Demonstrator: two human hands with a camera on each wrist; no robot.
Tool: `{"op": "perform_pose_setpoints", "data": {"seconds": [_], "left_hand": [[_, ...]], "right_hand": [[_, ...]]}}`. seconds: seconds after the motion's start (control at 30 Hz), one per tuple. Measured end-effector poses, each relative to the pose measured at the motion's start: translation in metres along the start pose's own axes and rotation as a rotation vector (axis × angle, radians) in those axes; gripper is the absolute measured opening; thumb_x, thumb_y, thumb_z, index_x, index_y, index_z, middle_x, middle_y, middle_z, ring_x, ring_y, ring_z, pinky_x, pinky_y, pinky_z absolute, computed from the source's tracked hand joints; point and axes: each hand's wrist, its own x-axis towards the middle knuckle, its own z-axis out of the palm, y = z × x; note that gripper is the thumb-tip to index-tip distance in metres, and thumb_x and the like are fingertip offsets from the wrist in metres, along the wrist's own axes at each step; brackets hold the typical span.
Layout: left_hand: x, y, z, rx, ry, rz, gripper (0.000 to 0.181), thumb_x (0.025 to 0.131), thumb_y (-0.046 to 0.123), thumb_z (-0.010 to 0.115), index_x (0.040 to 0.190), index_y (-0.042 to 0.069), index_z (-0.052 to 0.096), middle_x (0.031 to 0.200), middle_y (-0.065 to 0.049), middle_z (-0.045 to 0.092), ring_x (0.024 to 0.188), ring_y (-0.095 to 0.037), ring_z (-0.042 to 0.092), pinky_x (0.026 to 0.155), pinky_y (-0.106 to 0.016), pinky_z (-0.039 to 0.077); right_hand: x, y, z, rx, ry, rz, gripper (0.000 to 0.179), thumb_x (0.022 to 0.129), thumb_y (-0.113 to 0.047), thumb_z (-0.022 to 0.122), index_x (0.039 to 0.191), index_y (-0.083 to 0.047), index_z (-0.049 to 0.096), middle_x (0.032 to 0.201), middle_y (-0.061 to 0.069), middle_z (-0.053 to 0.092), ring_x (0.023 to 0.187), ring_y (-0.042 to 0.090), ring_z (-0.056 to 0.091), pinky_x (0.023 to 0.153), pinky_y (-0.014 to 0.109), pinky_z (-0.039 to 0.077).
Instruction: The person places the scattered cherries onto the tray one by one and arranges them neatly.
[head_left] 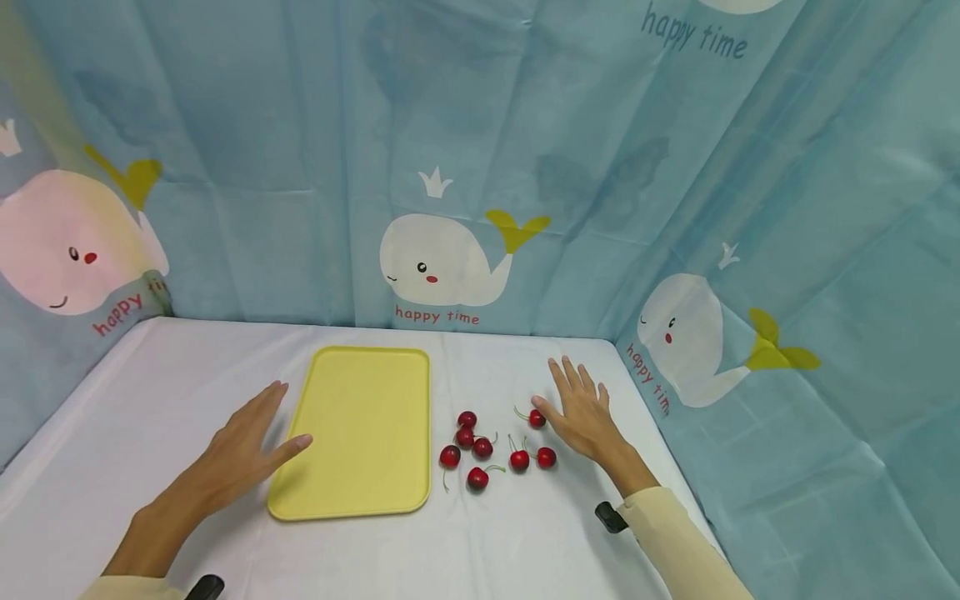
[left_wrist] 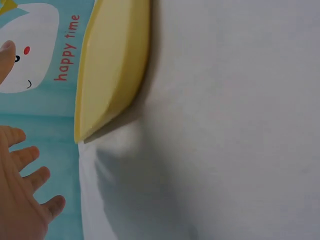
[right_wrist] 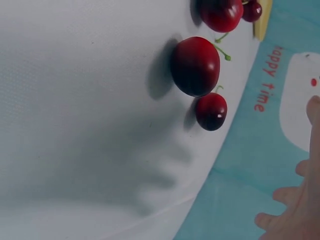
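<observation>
My left hand (head_left: 236, 454) hovers by the left edge of a yellow tray (head_left: 367, 433), fingers straight and thumb spread over the rim in the head view. To the right of the tray lie several dark red cherries (head_left: 482, 448) with green stems. My right hand (head_left: 585, 417) is held beside the rightmost ones, its fingers spread and nothing in it. Its thumb is close to the upper right cherry (head_left: 537, 418). In the right wrist view, a large cherry (right_wrist: 195, 66) shows near the hand's shadow. The left wrist view shows the tray's corner (left_wrist: 107, 90) and spread fingers (left_wrist: 37, 177).
A white cloth (head_left: 510, 542) covers the table. Blue curtains (head_left: 255, 258) printed with whales hang behind it and along both sides. Dark wrist devices (head_left: 611, 517) sit at the cream sleeves (head_left: 675, 542).
</observation>
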Motion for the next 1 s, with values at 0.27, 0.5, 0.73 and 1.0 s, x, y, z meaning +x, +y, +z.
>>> {"op": "perform_pose_setpoints", "data": {"seconds": [0.27, 0.5, 0.73, 1.0], "left_hand": [[-0.015, -0.012, 0.013, 0.095, -0.016, 0.010, 0.106, 0.094, 0.057, 0.073, 0.169, 0.004, 0.020, 0.172, -0.029, 0.024, 0.149, -0.062, 0.025, 0.106, -0.084, 0.024], [-0.023, -0.017, 0.020, 0.162, -0.071, -0.065, 0.106, 0.090, 0.066, 0.072, 0.166, 0.006, 0.029, 0.170, -0.029, 0.027, 0.147, -0.064, 0.025, 0.103, -0.089, 0.016], [-0.028, -0.021, 0.026, 0.192, -0.104, -0.101, 0.107, 0.090, 0.070, 0.070, 0.166, 0.006, 0.030, 0.169, -0.028, 0.030, 0.147, -0.065, 0.025, 0.102, -0.091, 0.013], [-0.031, -0.024, 0.030, 0.202, -0.107, -0.102, 0.111, 0.088, 0.071, 0.071, 0.167, 0.007, 0.027, 0.170, -0.027, 0.028, 0.148, -0.064, 0.023, 0.104, -0.091, 0.009]], "right_hand": [[-0.003, 0.004, 0.002, 0.025, 0.003, 0.002, 0.088, 0.104, -0.068, 0.046, 0.172, -0.019, 0.018, 0.178, 0.015, 0.016, 0.163, 0.047, 0.014, 0.123, 0.079, 0.009], [-0.004, 0.006, 0.004, 0.014, -0.009, 0.010, 0.089, 0.104, -0.069, 0.047, 0.171, -0.018, 0.018, 0.177, 0.018, 0.017, 0.162, 0.049, 0.015, 0.123, 0.079, 0.009], [-0.004, 0.008, 0.007, 0.011, -0.014, 0.017, 0.089, 0.104, -0.067, 0.048, 0.171, -0.016, 0.019, 0.177, 0.019, 0.019, 0.162, 0.049, 0.017, 0.123, 0.079, 0.010], [-0.007, 0.011, 0.014, 0.056, -0.011, 0.010, 0.087, 0.105, -0.065, 0.048, 0.171, -0.016, 0.021, 0.176, 0.018, 0.022, 0.161, 0.048, 0.020, 0.123, 0.078, 0.011]]}}
